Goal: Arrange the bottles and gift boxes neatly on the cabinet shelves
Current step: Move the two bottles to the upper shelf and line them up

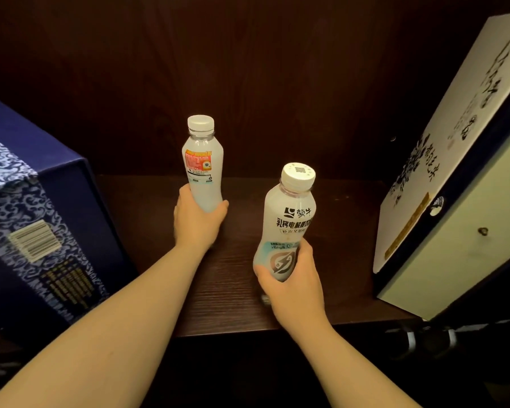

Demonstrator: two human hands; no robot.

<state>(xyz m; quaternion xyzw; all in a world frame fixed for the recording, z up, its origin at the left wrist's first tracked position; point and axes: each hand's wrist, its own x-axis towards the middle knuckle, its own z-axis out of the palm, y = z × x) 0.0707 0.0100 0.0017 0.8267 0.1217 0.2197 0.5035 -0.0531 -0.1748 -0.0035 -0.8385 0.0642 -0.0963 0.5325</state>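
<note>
Left hand: the left hand (196, 222) is reaching forward over the dark wooden shelf (233, 290), forearm stretching in from the lower left, palm turned away from the camera.
Left fingers: they are wrapping around the base of the far bottle (202, 164), thumb showing on its right side; the other fingers are hidden behind it.
Far bottle: a pale milky drink bottle with a white cap and an orange-and-white label is standing nearly upright, deep in the shelf near the dark back panel (248, 69); whether its base is touching the shelf cannot be told.
Right hand: the right hand (292, 282) is coming in from the lower right, wrist slightly bent, sitting closer to the shelf's front edge than the left.
Right fingers: they are closing around the lower part of the near bottle (286, 222), thumb lying across the left of the label.
Near bottle: the same kind of white-capped bottle, black Chinese lettering and a lightning emblem facing the camera, is leaning a little to the right and appearing to hang above the shelf.
Blue gift box: the dark blue gift box (33, 207) with a white scroll pattern and a barcode is occupying the left end of the shelf.
White gift box: the white gift box (442, 160) with black calligraphy and dark edging is standing at the right end, well apart from both bottles.
</note>
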